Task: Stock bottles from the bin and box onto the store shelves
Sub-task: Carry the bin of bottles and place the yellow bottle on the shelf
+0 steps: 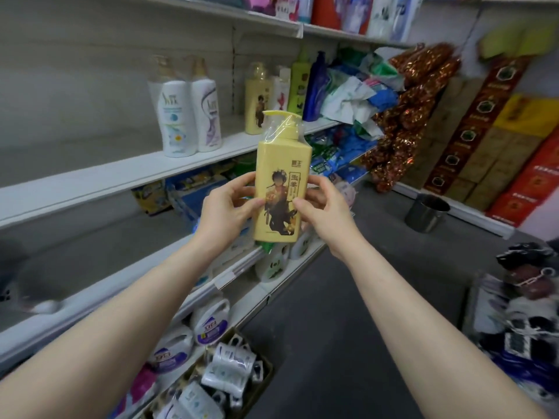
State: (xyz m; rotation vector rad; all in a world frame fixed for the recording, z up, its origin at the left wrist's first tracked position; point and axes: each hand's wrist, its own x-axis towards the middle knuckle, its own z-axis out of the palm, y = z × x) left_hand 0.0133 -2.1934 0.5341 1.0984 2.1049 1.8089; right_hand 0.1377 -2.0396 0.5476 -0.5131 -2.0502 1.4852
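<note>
Both hands, left hand (225, 214) and right hand (325, 211), are gripping a yellow pump bottle (282, 179), seemingly heading for the middle shelf (121, 173) beside its far twin (256, 101).

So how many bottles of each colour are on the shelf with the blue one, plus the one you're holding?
White bottles: 3
Yellow bottles: 2 (one is held)
Green bottle: 1
Blue bottle: 1
Total: 7

Under left hand (225, 211) and right hand (325, 211), yellow bottle (282, 164) mid-sides hidden; small label print unreadable. Below hands, box (265, 378) cut by bottom edge. Far left of hands, dark blob (12, 267): blurred, can't ID.
</note>
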